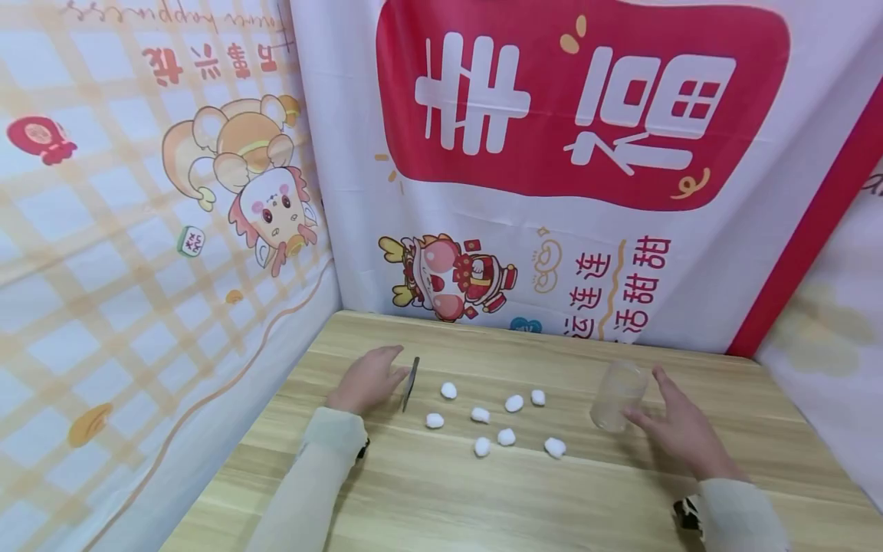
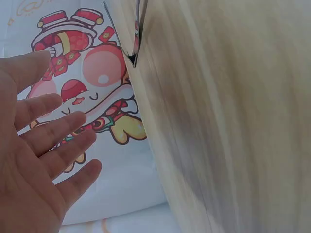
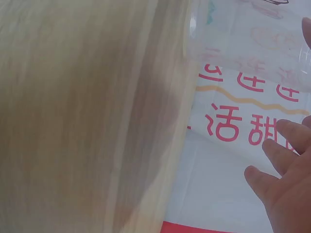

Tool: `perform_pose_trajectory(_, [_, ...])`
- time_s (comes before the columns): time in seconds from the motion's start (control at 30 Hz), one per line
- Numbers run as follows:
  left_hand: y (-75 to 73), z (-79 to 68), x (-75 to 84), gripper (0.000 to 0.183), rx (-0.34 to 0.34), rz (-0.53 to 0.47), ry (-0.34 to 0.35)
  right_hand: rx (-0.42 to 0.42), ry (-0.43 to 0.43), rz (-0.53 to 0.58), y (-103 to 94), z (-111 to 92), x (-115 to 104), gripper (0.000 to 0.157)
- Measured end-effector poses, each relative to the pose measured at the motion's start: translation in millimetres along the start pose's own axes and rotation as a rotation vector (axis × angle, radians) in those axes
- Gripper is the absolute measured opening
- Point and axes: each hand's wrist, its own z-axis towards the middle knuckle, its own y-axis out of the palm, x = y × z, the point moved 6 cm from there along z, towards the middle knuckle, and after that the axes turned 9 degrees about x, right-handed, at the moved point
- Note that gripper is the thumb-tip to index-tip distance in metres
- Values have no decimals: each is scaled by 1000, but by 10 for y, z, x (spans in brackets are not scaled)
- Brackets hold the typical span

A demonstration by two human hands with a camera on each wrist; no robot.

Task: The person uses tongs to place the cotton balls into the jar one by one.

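My left hand (image 1: 370, 381) is at the left of the wooden table, its fingers spread and extended. Just right of its fingertips is a pair of metal tweezers (image 1: 411, 383). The left wrist view shows the tweezers (image 2: 137, 39) apart from the left hand (image 2: 43, 141), tips together and arms splayed. At the right, a clear plastic cup (image 1: 616, 399) stands beside my right hand (image 1: 683, 429), whose thumb and fingers spread toward its side. Only part of the cup (image 3: 243, 43) and of the right hand (image 3: 286, 174) appears in the right wrist view. Several white cotton balls (image 1: 507, 437) lie between the hands.
The cotton balls are scattered loosely over the middle of the wooden table (image 1: 441, 506). A printed cloth (image 1: 345, 192) hangs behind the table's far edge, and a checked cloth (image 1: 103, 307) covers the left side.
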Motion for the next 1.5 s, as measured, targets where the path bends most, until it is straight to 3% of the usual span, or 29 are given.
perform_pose_trajectory(0.27, [114,27,-6,55,-77,-10,-27,-12,16,-6,114,21,-12,106])
perform_pose_trajectory(0.63, [294,149,48,51,-169,-38,-90,-4,101,132,210,98,-41,101])
perform_pose_trajectory(0.83, [374,219,104,42,-180,-14,-47,12,141,194,243,136,-36,102])
perform_pose_trajectory(0.97, [405,298,129,28,-172,7,-19,50,111,241,229,155,-67,99])
perform_pose_trajectory(1.27, [530,393,-29,20,-159,117,-91,94,54,289,270,208,-98,92])
perform_pose_trajectory(1.5, [527,402,-43,33,-168,114,-169,93,70,312,277,227,-60,94])
